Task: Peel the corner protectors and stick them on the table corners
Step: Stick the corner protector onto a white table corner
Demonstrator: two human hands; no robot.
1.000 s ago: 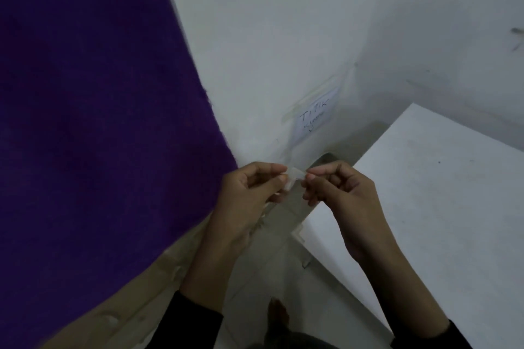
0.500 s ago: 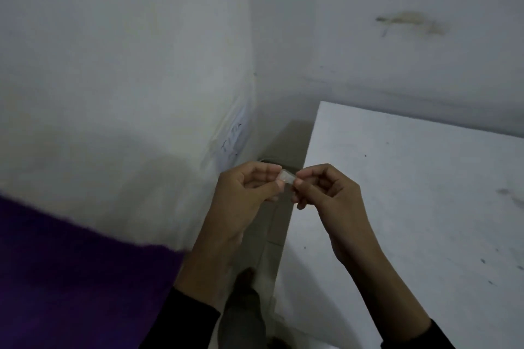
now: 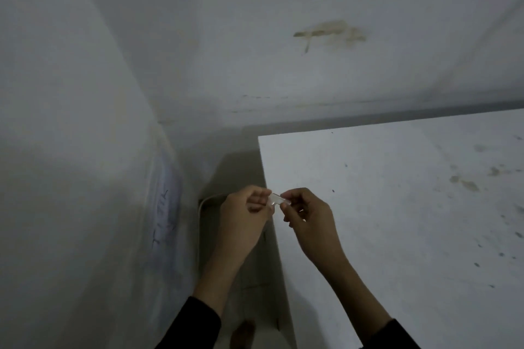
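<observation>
Left hand (image 3: 243, 215) & right hand (image 3: 309, 218) are still pinching the clear corner protector (image 3: 276, 199) btwn fingertips, now hovering over the tabletop's (image 3: 397, 207) left edge. The view's swinging off the purple cloth twd the far-left corner (image 3: 260, 138), so sticking's prob. next.
</observation>
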